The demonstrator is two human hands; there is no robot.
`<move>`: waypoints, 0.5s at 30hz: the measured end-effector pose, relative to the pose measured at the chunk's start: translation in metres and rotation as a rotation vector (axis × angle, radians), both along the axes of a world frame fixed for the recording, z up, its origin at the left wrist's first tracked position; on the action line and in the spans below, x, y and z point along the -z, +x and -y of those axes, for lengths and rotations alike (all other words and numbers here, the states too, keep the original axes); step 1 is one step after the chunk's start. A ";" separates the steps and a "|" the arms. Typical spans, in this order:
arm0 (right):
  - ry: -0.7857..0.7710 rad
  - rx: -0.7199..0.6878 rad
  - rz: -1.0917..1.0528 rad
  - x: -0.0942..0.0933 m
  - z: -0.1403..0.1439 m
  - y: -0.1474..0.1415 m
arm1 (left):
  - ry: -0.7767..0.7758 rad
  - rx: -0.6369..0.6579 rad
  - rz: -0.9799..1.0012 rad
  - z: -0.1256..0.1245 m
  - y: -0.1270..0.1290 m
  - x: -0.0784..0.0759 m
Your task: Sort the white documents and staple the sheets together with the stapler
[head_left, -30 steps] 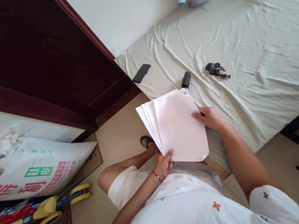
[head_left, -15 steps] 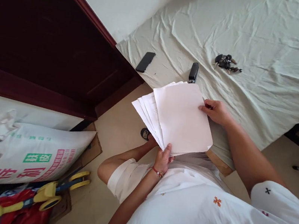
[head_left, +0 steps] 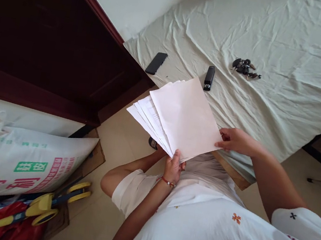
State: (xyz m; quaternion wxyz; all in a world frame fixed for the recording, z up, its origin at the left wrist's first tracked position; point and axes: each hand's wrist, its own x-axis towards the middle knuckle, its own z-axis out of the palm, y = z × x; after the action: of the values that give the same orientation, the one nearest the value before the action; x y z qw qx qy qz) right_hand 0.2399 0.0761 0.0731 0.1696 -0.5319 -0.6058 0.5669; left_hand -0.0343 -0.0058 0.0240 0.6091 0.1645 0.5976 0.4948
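Since the earlier frame, right hand (head_left: 234, 141) has slid from the sheets' far edge to the near right corner; the fanned paper stack (head_left: 183, 117) now tilts left. Left hand (head_left: 173, 166) pinches the near corner, fingers clenched on it; right fingers grasp the top sheet. Stack is held above the bed's (head_left: 297, 44) near edge. Risk: loose fan may slip and scatter. Sack (head_left: 27, 168) bears Chinese print, unreadable; sheets show no legible text.

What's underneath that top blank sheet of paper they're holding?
More white sheets, fanned out so their edges show at the left of the top sheet. Faint print shows on one. The left hand pinches the bottom, the right hand the right edge. The rest is covered.
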 end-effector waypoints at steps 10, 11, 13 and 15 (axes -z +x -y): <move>-0.169 0.290 -0.133 0.012 0.025 0.006 | 0.002 0.003 0.113 -0.003 -0.002 -0.004; -0.170 0.313 -0.140 0.012 0.026 0.006 | -0.002 0.006 0.118 -0.003 -0.002 -0.004; -0.164 0.371 -0.182 0.011 0.028 0.004 | -0.013 0.011 0.127 -0.004 -0.001 -0.004; -0.154 0.431 -0.225 0.012 0.031 0.004 | -0.022 0.005 0.131 -0.005 0.000 -0.004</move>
State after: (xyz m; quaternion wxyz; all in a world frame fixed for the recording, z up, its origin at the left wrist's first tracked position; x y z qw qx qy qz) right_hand 0.2440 0.0455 0.0613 0.3118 -0.5936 -0.4110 0.6177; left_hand -0.0345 -0.0006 0.0285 0.6498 0.1266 0.5616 0.4963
